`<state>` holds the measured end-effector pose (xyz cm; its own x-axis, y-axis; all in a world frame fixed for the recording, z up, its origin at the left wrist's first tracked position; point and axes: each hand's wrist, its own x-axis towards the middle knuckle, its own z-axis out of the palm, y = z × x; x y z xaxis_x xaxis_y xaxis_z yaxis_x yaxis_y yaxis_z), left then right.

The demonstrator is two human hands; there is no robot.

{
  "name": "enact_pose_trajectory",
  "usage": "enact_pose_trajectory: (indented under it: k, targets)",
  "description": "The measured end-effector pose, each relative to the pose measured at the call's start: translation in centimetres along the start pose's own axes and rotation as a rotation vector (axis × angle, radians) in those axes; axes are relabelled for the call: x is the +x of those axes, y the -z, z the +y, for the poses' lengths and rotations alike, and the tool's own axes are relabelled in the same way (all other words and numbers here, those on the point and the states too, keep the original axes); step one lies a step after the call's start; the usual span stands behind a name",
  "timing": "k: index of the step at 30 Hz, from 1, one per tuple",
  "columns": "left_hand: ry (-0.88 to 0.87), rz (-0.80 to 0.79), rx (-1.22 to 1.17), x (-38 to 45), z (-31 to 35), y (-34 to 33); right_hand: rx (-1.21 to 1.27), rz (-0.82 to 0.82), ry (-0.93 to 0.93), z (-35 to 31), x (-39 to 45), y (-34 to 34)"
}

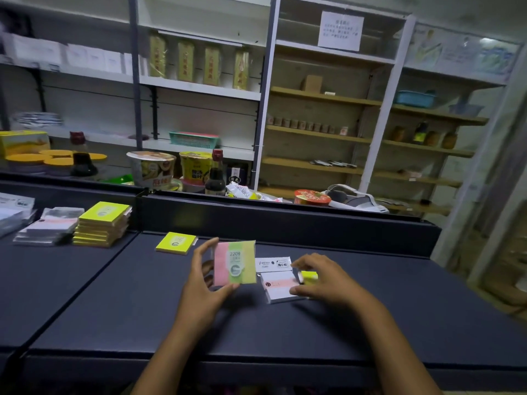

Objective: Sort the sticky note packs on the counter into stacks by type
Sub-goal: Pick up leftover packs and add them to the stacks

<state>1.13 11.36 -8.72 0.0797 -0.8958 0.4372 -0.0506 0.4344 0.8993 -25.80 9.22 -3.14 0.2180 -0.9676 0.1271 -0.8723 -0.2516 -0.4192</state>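
My left hand (202, 277) holds a pink, green and yellow striped pack (234, 263) upright above the dark counter (142, 295), thumb below and fingers on its left edge. My right hand (319, 277) grips a white pack with a pink band (278, 286) lying on the counter. A small yellow pack (308, 276) shows under its fingers. A white labelled pack (272, 263) lies just behind. A single yellow pack (176, 243) lies further left. At the far left stand a stack of yellow packs (101, 225) and a stack of white pink-banded packs (51, 226).
More white packs (14, 212) lie at the left edge. A raised dark ledge (285, 220) borders the counter's back. Behind it are noodle bowls (151, 169), a soy sauce bottle (215, 178) and store shelves (313, 132).
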Motion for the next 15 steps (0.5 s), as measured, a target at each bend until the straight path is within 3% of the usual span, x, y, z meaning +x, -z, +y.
enact_pose_trajectory:
  k: [15]
  targets:
    - [0.097, 0.017, -0.013, 0.2, 0.0, 0.5, -0.091, -0.254, 0.04, 1.5, 3.1, -0.5]
